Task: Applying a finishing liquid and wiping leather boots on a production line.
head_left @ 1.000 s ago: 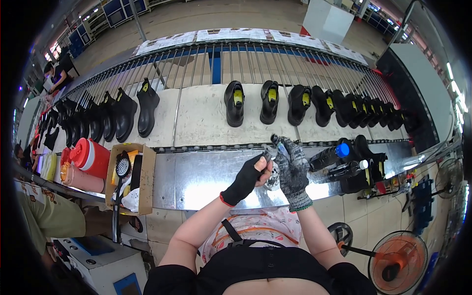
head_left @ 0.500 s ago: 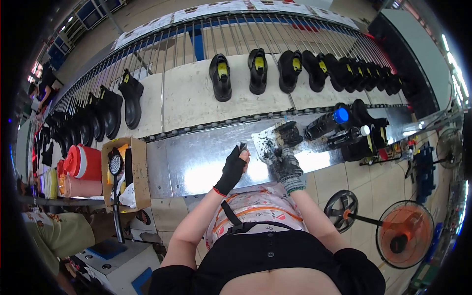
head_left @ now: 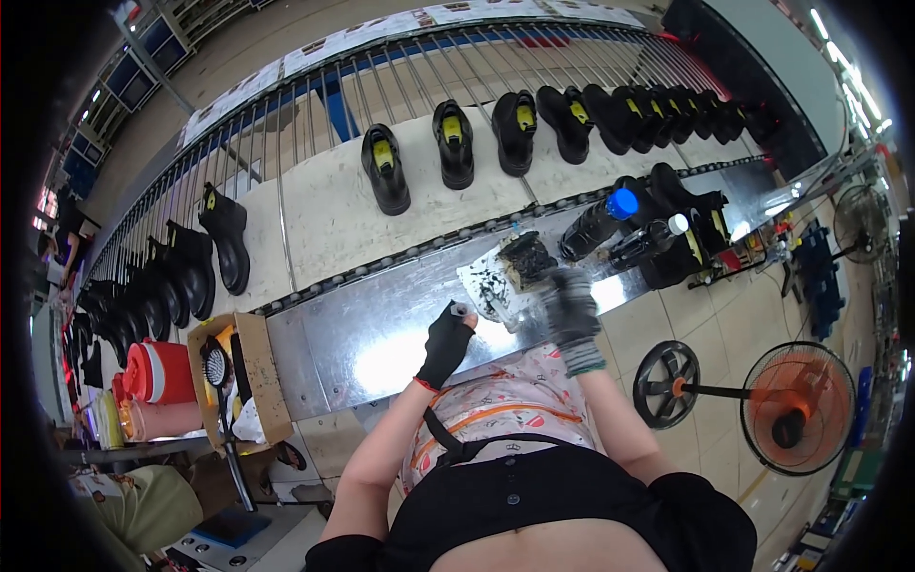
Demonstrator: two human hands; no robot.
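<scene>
The right grip point(head_left: 572, 307) has moved rightward, state unclear, beside the black pad point(head_left: 525, 259); left grip point(head_left: 448, 341) clasps something grey point(head_left: 459, 310).

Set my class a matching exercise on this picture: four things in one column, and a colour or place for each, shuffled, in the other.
Column one
1. Left hand
2. Right hand
3. Jug
4. Fan

Column two
A. Orange inside its cage, at the picture's right
B. In a black glove that leaves the thumb tip bare
C. Red, left of the cardboard box
D. In a grey knitted glove

Right pairs
1-B, 2-D, 3-C, 4-A
</scene>
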